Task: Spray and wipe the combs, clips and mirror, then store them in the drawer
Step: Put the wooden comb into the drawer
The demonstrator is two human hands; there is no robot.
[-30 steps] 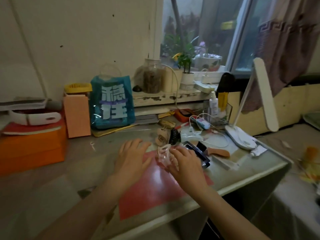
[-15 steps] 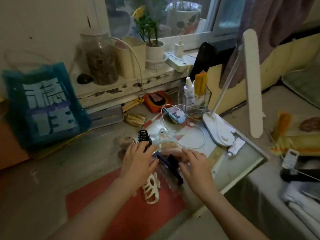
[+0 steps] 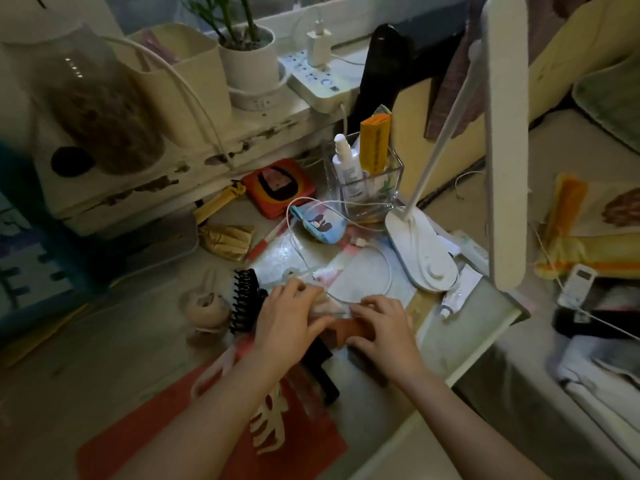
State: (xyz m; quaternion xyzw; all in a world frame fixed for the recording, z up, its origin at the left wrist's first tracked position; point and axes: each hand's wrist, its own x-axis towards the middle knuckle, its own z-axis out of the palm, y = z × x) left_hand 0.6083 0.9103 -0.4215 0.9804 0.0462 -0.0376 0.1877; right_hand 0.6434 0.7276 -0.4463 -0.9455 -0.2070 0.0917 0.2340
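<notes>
Landmark: lamp [image 3: 424, 251]. Far left, jar [image 3: 93, 109] set on sill [image 3: 145, 181]. Black clip [image 3: 244, 299], red mat [image 3: 145, 420] seen on desk [image 3: 69, 348]. Left hand [image 3: 289, 323] laid flat on cloth [image 3: 323, 304]. Comb [image 3: 349, 332] pinched by right hand [image 3: 384, 327], below-left of lamp. Bed [image 3: 568, 341] seen right.

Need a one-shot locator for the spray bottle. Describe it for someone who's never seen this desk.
Start at the white desk lamp base. Just left of it and behind stands a clear glass holder. The spray bottle stands upright inside, white with a nozzle top, left of the taller yellow-orange box sharing the holder.
</notes>
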